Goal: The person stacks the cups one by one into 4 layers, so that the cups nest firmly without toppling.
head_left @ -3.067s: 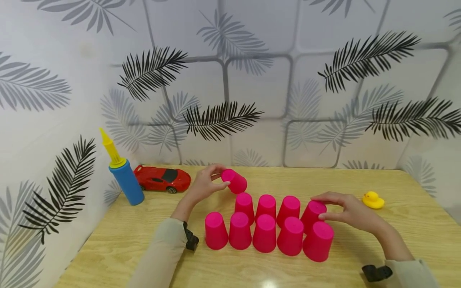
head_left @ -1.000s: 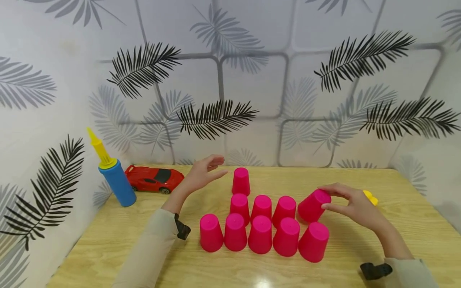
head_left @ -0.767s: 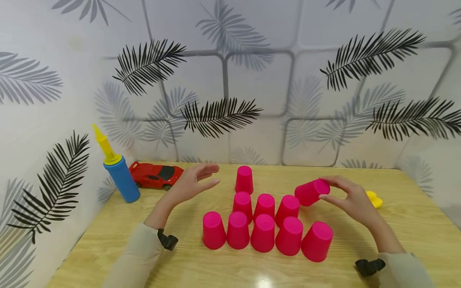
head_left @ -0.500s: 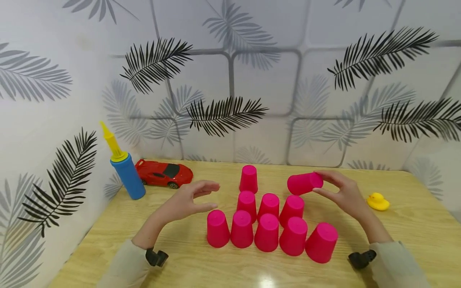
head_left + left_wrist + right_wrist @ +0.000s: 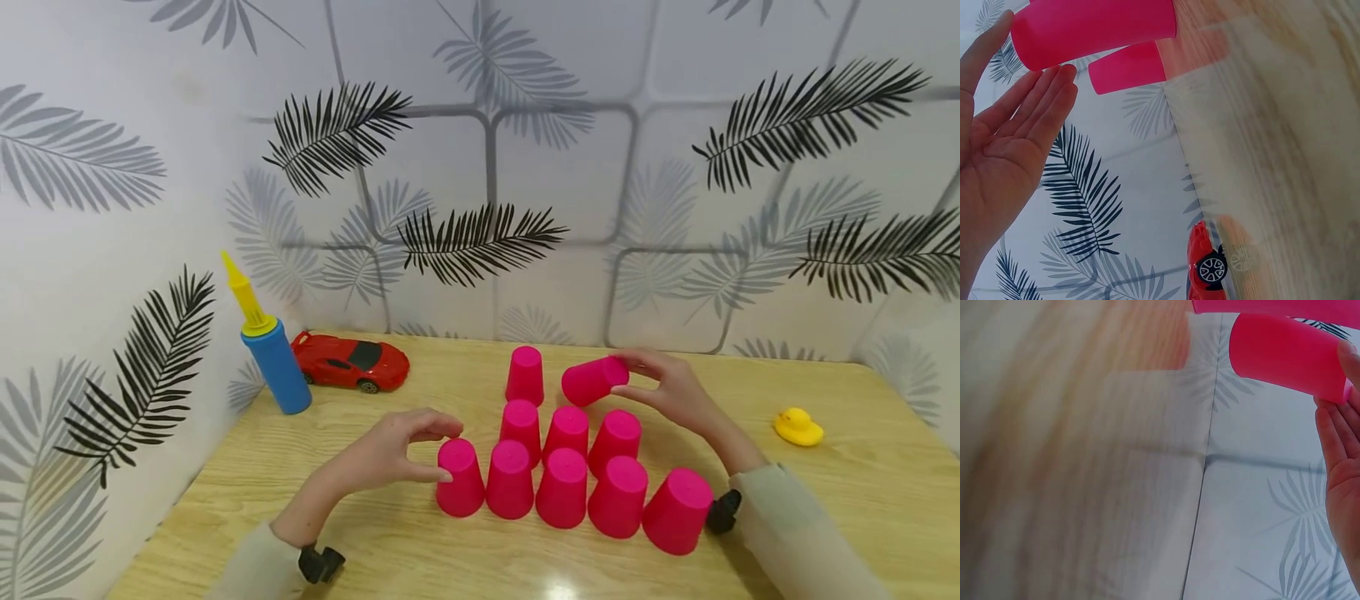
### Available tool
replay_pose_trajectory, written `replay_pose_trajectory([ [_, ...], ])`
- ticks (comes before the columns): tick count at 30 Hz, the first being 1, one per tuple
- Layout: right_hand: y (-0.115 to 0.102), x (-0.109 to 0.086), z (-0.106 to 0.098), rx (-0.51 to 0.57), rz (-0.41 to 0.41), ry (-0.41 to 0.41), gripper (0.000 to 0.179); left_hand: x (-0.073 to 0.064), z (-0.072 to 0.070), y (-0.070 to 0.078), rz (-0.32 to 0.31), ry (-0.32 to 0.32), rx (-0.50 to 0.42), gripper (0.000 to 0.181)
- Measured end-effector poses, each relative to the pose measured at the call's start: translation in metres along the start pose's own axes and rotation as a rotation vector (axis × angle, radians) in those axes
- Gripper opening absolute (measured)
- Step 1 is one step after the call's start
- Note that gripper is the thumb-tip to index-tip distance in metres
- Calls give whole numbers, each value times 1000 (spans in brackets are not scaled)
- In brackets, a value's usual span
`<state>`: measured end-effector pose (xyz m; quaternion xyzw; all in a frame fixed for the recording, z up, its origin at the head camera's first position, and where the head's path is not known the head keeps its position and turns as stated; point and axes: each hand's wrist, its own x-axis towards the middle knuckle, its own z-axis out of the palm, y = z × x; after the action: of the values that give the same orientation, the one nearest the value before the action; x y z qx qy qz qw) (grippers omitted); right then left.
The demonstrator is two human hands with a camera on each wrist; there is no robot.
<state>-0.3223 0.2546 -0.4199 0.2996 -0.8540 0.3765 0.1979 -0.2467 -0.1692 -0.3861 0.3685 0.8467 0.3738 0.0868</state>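
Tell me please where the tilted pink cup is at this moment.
In the head view, the tilted pink cup is in the right hand, just to the right of the rearmost standing cup.

No text, labels or numbers can be read.

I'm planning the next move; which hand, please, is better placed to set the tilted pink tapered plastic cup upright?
Probably the right hand: it grips the tilted cup, while the left hand is away at the leftmost front cup.
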Motion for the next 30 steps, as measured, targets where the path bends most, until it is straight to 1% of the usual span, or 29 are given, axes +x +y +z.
replay_pose_trajectory([
  [6, 1, 10, 8, 3, -12, -75, 51, 0, 3, -2, 7, 10, 14, 53],
  [11, 2, 19, 12, 24, -21, -136, 50, 0, 6, -1, 2, 11, -3, 52],
  [13, 1, 25, 13, 7, -24, -163, 49, 0, 6, -1, -3, 11, -7, 52],
  [17, -2, 38, 14, -50, -56, -218, 48, 0, 6, -2, -11, 25, 3, 50],
  [21, -5, 51, 16, -66, -74, -276, 48, -1, 6, -3, -14, 38, 0, 50],
  [24, -7, 57, 17, -58, -63, -311, 48, -1, 6, -3, -12, 43, -8, 50],
  [30, -12, 64, 20, -82, -11, -359, 48, -1, 10, -6, 37, 66, -10, 49],
])
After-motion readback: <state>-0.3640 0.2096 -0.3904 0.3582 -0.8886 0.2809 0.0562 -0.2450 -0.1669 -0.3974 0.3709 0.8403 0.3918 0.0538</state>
